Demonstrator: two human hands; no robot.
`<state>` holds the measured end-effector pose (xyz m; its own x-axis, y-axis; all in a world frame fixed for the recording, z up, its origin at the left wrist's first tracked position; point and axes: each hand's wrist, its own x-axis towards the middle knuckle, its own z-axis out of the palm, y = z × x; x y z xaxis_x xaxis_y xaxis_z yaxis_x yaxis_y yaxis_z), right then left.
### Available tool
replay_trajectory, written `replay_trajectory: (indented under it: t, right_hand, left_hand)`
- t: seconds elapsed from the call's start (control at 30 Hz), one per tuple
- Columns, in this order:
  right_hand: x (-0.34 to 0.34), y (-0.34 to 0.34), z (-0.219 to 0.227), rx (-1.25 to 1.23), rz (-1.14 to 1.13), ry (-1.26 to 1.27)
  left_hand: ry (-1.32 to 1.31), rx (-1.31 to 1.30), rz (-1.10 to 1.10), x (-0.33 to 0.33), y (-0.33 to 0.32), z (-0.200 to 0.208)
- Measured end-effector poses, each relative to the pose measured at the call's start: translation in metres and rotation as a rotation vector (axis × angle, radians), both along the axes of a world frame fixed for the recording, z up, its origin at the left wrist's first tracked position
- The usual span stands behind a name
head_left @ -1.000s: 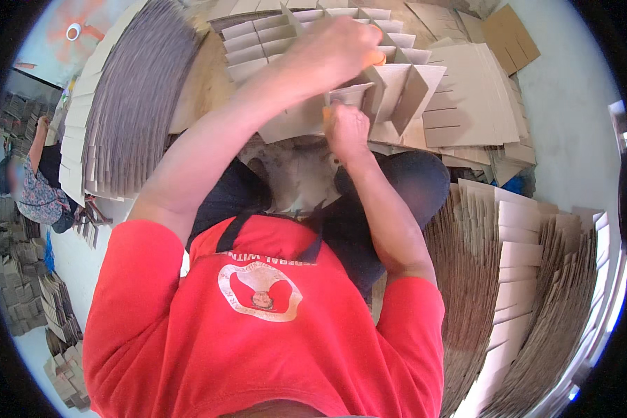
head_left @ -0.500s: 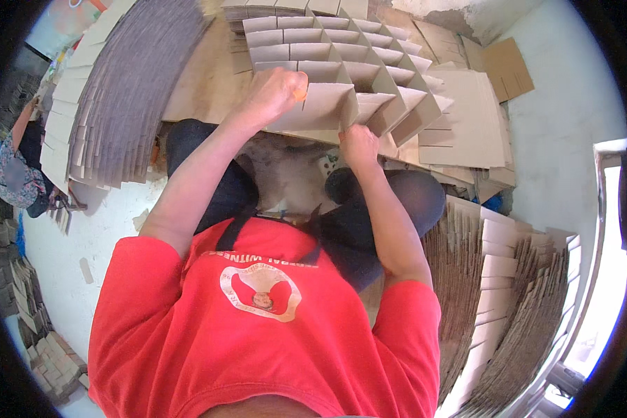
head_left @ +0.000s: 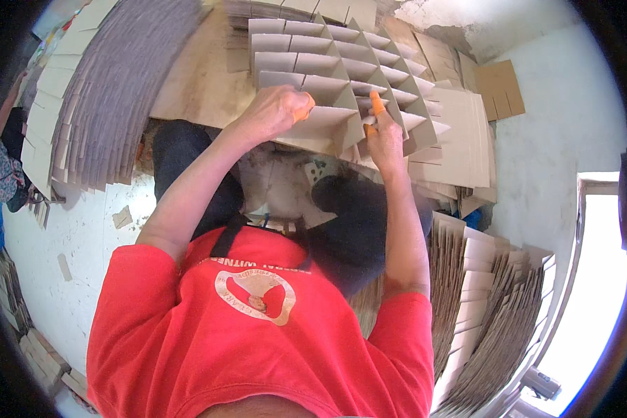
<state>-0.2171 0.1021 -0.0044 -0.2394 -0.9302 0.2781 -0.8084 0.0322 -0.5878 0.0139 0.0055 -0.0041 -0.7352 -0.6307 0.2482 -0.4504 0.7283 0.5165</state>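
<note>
A cardboard divider grid of interlocked slotted strips stands on edge in front of me, its cells facing up. My left hand is closed on the upper edge of the nearest cross strip, at its left part. Orange covering shows on the fingers there. At the grid's near side is my right hand, its index finger stretched forward over a cell and its thumb apart. Orange covers sit on that finger and thumb too. The rest of its fingers are curled and partly hidden.
The grid rests on a wooden board above my knees. Tall stacks of cardboard strips stand at the left and lower right. Flat slotted sheets lie right of the grid. Another person is at the far left edge.
My right hand has moved up and right from the grid's near corner, its index finger now extended over the cells. My left hand stays on the near strip, shifted slightly right and down.
</note>
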Motion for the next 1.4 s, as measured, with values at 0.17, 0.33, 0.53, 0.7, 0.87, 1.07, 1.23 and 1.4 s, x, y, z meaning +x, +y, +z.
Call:
replay_trajectory:
  t: [0.17,0.33,0.53,0.7,0.87,1.07,1.23,1.4]
  right_hand:
    - [-0.023,0.011,0.008,-0.218,-0.158,-0.259]
    - [-0.148,0.052,-0.011,-0.332,-0.640,0.022]
    - [-0.230,0.087,-0.043,0.283,-0.804,0.634]
    - [-0.250,0.071,-0.063,0.558,-0.833,0.586]
    - [-0.254,0.065,-0.073,0.506,-0.862,0.688]
    - [-0.257,0.066,-0.068,0.428,-0.862,0.726]
    - [-0.272,0.064,-0.059,0.452,-0.797,0.680]
    - [-0.275,0.062,-0.051,0.463,-0.830,0.625]
  left_hand:
    - [0.107,-0.071,0.062,0.005,0.003,0.006]
    - [0.058,-0.170,0.021,-0.009,0.003,0.006]
    - [0.234,-0.233,0.003,-0.038,0.020,0.038]
    - [-0.103,-0.271,-0.101,-0.105,-0.002,0.052]
    - [-0.128,-0.366,-0.216,-0.125,-0.011,0.025]
    - [-0.045,-0.284,-0.216,-0.119,-0.001,0.017]
    - [0.211,-0.219,-0.069,-0.090,0.004,0.031]
    - [0.337,-0.257,0.049,-0.033,0.004,0.031]
